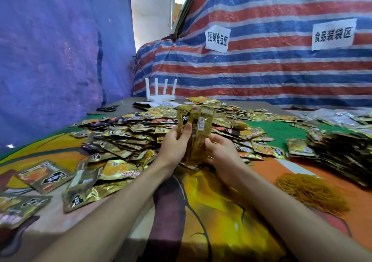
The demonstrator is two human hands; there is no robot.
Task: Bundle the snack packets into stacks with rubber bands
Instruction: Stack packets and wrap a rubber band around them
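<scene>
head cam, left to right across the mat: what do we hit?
loose packets → left hand → packet stack gripped between both hands → right hand → rubber band pile

Head view, the only feed I monitor. The wide-angle camera sits at the person's head, facing forward and tilted down across the table [211, 217]. Both forearms enter from the bottom edge and converge at frame centre, where the left hand [174, 146] and right hand [221, 153] grip a stack of packets [198, 135] close to the lens. A blue tarpaulin [50, 60] bounds the left field, a striped tarpaulin [261, 74] the far field; its stripes bow toward the margins.
</scene>
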